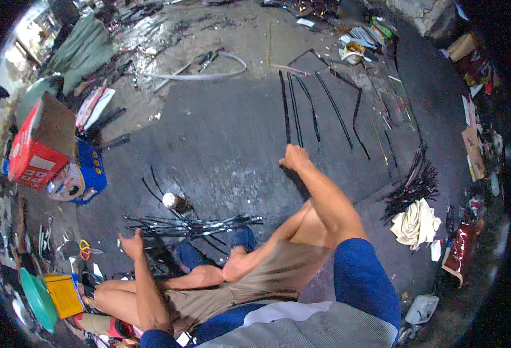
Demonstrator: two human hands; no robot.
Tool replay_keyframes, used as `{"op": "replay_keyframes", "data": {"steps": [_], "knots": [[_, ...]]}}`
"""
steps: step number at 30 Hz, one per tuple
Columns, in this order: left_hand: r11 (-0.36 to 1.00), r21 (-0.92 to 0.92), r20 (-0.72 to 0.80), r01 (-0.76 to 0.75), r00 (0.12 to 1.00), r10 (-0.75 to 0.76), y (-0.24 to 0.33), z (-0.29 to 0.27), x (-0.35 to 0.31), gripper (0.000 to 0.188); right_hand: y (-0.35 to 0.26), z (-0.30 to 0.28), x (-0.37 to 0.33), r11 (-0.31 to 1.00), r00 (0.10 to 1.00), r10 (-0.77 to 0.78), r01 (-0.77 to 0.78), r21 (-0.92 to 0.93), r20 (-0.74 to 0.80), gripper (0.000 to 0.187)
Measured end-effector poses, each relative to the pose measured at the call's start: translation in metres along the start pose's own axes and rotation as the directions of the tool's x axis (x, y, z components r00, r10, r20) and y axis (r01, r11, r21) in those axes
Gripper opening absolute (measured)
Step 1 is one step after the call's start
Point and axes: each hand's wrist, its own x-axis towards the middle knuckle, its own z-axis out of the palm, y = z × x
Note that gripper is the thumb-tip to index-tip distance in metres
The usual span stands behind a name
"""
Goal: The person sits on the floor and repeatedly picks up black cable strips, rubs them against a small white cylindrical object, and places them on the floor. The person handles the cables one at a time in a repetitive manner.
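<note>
Black strip (285,110) lay on dark sheet (209,127), long axis running away from the person, far end slightly left. Right hand (295,158) pinched its near end. Left hand (132,245) was beside strip bundle (191,227); grip unclear. Red box (35,156) bore pale printing.

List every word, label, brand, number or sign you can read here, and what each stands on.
Nothing reads clearly enough to quote.
Red box: pale printed marks, too small and blurred to read.
Blue box: printed patches, too blurred to read.
</note>
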Motion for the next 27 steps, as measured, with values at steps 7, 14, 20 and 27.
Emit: {"op": "replay_keyframes", "data": {"steps": [7, 14, 20, 27], "knots": [[0.744, -0.461, 0.055, -0.485, 0.821, 0.569, 0.093, -0.069, -0.110, 0.039, 0.035, 0.056, 0.054, 0.974, 0.958, 0.220, -0.204, 0.102, -0.185, 0.033], [0.616, -0.636, 0.220, -0.466, 0.655, 0.723, 0.145, -0.048, -0.203, 0.027, 0.027, 0.042, 0.056, 0.994, 0.986, 0.108, -0.103, 0.046, -0.128, 0.033], [0.547, -0.711, 0.288, -0.442, 0.526, 0.800, 0.178, -0.051, -0.243, 0.026, 0.032, 0.055, 0.047, 0.994, 0.953, 0.112, -0.109, 0.026, -0.283, 0.054], [0.655, -0.652, 0.321, -0.383, 0.644, 0.695, 0.146, -0.047, -0.227, 0.026, 0.044, 0.053, 0.062, 0.997, 0.928, 0.026, -0.052, -0.060, -0.371, 0.031]]}}
